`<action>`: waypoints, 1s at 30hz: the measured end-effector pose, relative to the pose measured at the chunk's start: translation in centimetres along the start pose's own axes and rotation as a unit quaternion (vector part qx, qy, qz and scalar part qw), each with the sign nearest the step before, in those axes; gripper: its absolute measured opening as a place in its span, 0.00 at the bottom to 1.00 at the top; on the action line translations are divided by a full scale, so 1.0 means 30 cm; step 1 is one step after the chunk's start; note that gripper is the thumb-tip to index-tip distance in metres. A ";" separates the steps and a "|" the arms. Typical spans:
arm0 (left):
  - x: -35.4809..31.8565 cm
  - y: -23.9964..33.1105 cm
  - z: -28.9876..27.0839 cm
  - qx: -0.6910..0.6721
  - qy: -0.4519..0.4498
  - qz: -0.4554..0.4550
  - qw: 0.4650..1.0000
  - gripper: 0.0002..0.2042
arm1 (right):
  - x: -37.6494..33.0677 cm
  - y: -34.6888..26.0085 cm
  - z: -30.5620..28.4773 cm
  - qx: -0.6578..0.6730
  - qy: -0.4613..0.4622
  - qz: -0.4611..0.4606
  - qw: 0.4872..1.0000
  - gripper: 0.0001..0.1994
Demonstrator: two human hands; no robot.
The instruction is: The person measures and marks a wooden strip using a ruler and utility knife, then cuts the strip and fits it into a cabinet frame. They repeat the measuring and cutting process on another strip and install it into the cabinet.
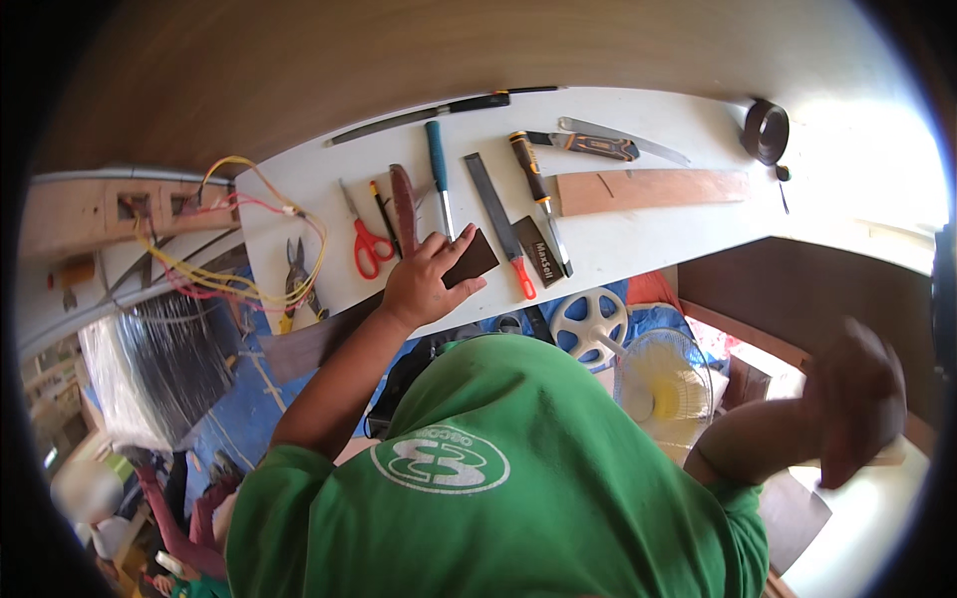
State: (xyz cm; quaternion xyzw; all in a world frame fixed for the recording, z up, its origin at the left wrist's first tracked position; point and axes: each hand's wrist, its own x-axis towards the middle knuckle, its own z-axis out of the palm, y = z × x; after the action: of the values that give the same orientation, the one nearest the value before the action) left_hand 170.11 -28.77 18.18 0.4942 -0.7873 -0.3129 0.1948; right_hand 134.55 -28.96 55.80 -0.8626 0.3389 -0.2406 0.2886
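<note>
My left hand (pixel 427 280) rests open, fingers spread, on a dark brown strip (pixel 475 258) along the front edge of the white table. Just beyond its fingertips are a teal-handled tool (pixel 437 159) with a metal shaft and a reddish-brown curved piece (pixel 403 204). To its left lie red-handled scissors (pixel 369 249), a dark pencil (pixel 383 214) and yellow-handled pliers (pixel 296 274). On its right are a flat file (pixel 490 204) with a red handle and a small dark block (pixel 539 251). My right hand (pixel 857 404) is raised off the table at far right; motion blur hides its fingers.
Further right lie a chisel (pixel 533 174), a black-and-orange handled tool (pixel 588 146), a brown wooden strip (pixel 653 189) and a dark roll (pixel 767 132). Loose wires (pixel 299 214) hang at left. A fan (pixel 663 389) stands below the table; people (pixel 184 528) are at lower left.
</note>
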 end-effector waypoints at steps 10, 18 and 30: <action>0.202 0.074 0.078 -0.083 0.015 0.071 0.994 0.39 | -0.260 0.962 0.410 -0.063 0.170 0.422 0.888 0.06; 0.254 0.143 0.107 -0.035 -0.043 0.048 0.997 0.40 | -0.255 1.501 0.403 -0.208 0.060 0.403 0.889 0.08; 0.680 0.442 0.496 -0.026 -0.020 0.112 0.993 0.37 | -0.268 1.844 0.351 -0.202 -0.071 0.364 0.907 0.15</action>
State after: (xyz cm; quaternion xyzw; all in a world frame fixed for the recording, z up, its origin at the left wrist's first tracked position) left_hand 143.35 -38.49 16.37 0.3916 -0.8331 -0.3188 0.2256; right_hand 111.05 -53.03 9.93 -0.7342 0.6490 0.0164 0.1990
